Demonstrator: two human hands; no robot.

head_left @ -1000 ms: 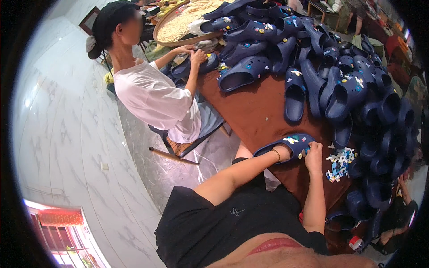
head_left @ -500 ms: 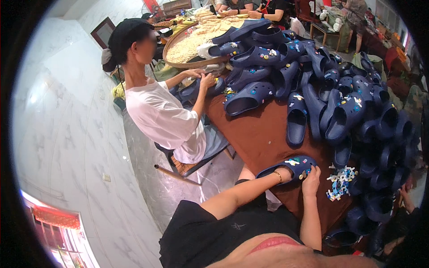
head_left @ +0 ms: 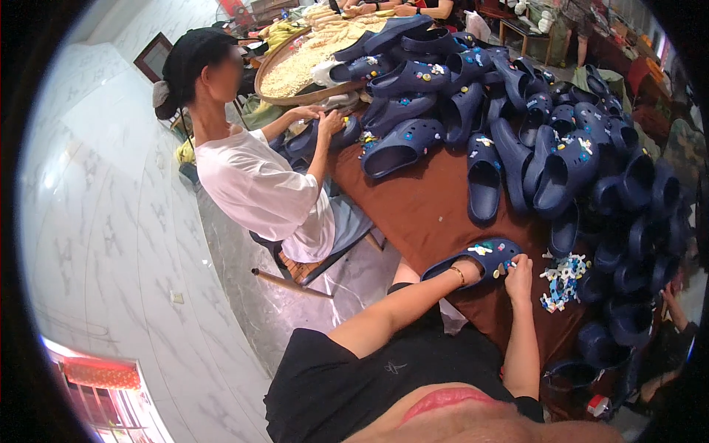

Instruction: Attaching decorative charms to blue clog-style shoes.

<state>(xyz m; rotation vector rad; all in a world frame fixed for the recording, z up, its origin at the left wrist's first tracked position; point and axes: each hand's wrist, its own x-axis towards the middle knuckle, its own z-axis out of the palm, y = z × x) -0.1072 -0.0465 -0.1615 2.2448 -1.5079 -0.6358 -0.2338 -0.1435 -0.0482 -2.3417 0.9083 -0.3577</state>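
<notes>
A navy clog [head_left: 493, 249] with colourful charms on its upper is held low over the near edge of the brown-covered table. My left hand [head_left: 468, 271] reaches inside its foot opening and supports it; those fingertips are hidden within. At the toe side, my right hand [head_left: 520, 277] has its fingers pinched together close to the charms; whatever is between them is too small to make out. Just right of that hand lies a loose pile of white, blue and yellow shoe charms [head_left: 564, 282].
A large heap of navy clogs [head_left: 413, 111] covers the table's far and right sides. At left, a seated person [head_left: 258, 184] in a white shirt handles another clog. Behind stands a round woven tray [head_left: 260, 83] of pale kernels. Brown cloth [head_left: 413, 203] shows between.
My right hand has drawn slightly back from the clog's toe, its fingers now pinched at the edge. The left hand stays inside the clog. The whole view has shifted a little.
</notes>
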